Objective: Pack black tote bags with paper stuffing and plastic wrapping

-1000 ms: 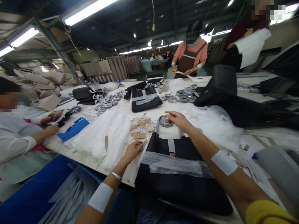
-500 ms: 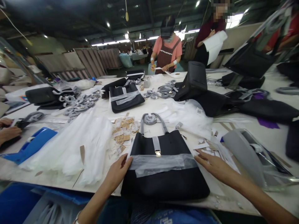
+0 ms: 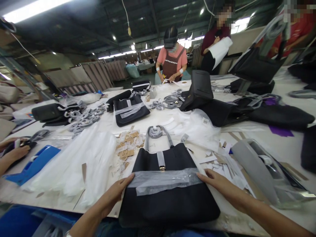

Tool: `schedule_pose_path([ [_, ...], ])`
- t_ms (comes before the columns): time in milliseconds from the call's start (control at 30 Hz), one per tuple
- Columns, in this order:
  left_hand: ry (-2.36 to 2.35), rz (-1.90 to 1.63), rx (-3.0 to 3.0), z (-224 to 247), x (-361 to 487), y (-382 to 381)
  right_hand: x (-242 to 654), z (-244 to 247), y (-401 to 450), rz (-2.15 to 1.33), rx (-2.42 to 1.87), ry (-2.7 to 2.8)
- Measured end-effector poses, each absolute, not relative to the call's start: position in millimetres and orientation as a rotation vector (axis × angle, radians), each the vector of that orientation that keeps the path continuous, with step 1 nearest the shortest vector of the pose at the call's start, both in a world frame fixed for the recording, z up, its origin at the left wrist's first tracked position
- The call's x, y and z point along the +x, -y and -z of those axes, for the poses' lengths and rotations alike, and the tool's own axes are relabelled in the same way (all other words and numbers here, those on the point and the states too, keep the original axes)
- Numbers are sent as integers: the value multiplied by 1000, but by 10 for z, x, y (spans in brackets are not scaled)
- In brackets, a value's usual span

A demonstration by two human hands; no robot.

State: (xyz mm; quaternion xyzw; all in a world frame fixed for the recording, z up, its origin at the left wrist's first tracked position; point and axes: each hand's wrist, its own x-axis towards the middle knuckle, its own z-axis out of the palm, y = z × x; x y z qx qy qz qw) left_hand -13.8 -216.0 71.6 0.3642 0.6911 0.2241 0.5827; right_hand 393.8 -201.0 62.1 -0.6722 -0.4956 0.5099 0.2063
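At the left edge of the tabletop (image 3: 158,144), a co-worker's hands (image 3: 19,153) are on a dark item, near a blue holder (image 3: 37,166). Farther back on that side sit a black bundle (image 3: 46,112) and grey wrapped coils (image 3: 84,120). A heap of translucent white sheeting (image 3: 71,161) spreads toward the near edge, and brown tags (image 3: 127,148) with pale strings lie to its right. The left hand (image 3: 112,194) holds the left side of the black handbag (image 3: 168,204), thumb at the end of the translucent wrap (image 3: 163,181); its other fingers are partly hidden. The handbag lies front up at the middle of the near edge, its wrapped handle (image 3: 170,136) stretching away from the person around a grey coil (image 3: 155,131). Beyond it, toward the far edge, rests another wrapped black bag (image 3: 130,112), and past that edge a person in a pink shirt (image 3: 172,62) handles a white strip. The right hand (image 3: 219,184) holds the handbag's right side, thumb on the wrap, the rest of its grip partly hidden. Paper slips (image 3: 219,164) lie just beyond this hand, with clear plastic (image 3: 195,128) and stacked black bags (image 3: 202,92) farther back. Toward the right edge stands a grey tape dispenser (image 3: 254,168), a purple piece (image 3: 281,131) behind it.
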Motion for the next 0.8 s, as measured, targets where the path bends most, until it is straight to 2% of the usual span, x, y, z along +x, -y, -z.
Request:
schedule_pose_path([
  [233, -1428, -567, 526, -648, -85, 2247, 3900, -702, 2109, -1779, -1530, 1105],
  [333, -1449, -672, 496, -663, 13, 2289, 3911, -658, 2112, -1795, -1527, 1105],
  [567, -1516, -1088, 572, -859, 213, 2338, 4065, -798, 1854, -1404, -1625, 1559],
  [800, -1561, -1424, 726, -1648, 78, 1944, 3877, -1644, 1116, -1160, -1574, 1593],
])
